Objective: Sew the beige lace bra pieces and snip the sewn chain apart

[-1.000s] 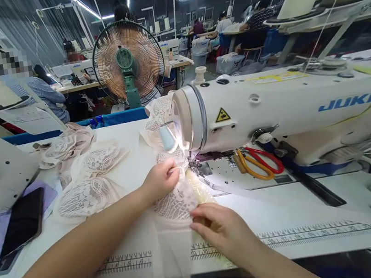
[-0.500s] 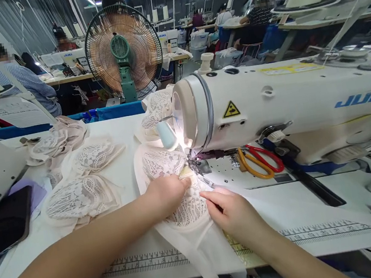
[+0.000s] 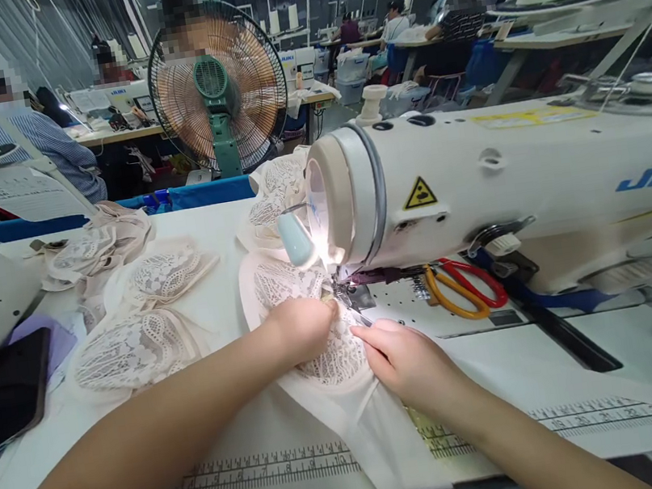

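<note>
**Closer to the presser foot: my right hand has come up the cloth in the last second**

Head view, the only one, with twelve o'clock pointing away from me. Since the first frame my right hand (image 3: 411, 364) has moved in toward the presser foot (image 3: 337, 285), and the pale lace garment (image 3: 336, 359) now slants where it hung straight toward me.

The garment lies on the white table (image 3: 230, 422), partly under the foot of the white sewing machine (image 3: 442, 162). Its long axis runs from eleven o'clock, where one cup spreads flat, to five o'clock, where plain tails hang over the table's near edge. From my right fingertips, the nearer cup lies at eight o'clock, just beside them.

My left hand (image 3: 305, 328) is nearer the foot, its fingertips just short of it at six o'clock. It rests knuckles up over the lace, fingers bunched narrow; I cannot tell whether they pinch cloth. That forearm enters from seven o'clock.

My right forearm enters from five o'clock, wrist low, thumb and forefinger pinching the garment's right edge. Scissors (image 3: 467, 289) lie at two o'clock from that hand.
</note>
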A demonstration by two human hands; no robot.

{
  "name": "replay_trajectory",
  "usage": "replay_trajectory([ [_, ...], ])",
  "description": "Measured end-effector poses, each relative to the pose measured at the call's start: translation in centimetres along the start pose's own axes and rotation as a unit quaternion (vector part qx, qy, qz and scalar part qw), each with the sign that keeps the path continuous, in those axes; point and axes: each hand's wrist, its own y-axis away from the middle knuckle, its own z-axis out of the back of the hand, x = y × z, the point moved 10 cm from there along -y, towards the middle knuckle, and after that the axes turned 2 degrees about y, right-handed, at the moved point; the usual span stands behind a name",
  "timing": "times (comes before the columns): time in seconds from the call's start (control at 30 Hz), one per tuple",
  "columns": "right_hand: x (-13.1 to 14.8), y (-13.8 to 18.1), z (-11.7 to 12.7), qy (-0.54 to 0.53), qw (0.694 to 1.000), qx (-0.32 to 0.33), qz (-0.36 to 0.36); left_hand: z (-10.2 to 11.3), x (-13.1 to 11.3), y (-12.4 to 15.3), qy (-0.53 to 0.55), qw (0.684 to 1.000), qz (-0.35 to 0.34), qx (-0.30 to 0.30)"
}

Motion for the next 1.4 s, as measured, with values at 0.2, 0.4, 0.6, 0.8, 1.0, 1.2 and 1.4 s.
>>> replay_trajectory([
  [0.2,0.6,0.1,0.2,0.038,0.999,-0.006,0.011,0.2,-0.1,-0.2,0.008,1.000,-0.002,0.008],
  [0.4,0.8,-0.2,0.2,0.104,0.994,0.011,0.006,0.4,-0.1,-0.3,0.017,1.000,0.003,0.007],
  [0.6,0.6,-0.7,-0.4,0.155,0.985,0.073,-0.025,0.4,0.1,-0.7,0.034,0.999,-0.006,-0.002],
  [0.8,1.2,-1.2,0.2,0.168,0.982,0.081,-0.039,1.0,1.4,-1.3,0.045,0.999,0.005,-0.031],
  [1.0,1.5,0.7,0.9,0.157,0.981,0.104,-0.038,1.6,2.6,-1.4,0.076,0.994,0.014,-0.074],
  [1.2,0.7,2.6,-1.1,0.155,0.978,0.136,0.009,2.0,3.6,-1.4,0.106,0.985,0.017,-0.136],
  [1.4,0.4,2.4,-1.6,0.180,0.971,0.157,0.014,2.7,3.1,2.5,0.020,0.988,-0.024,-0.149],
])
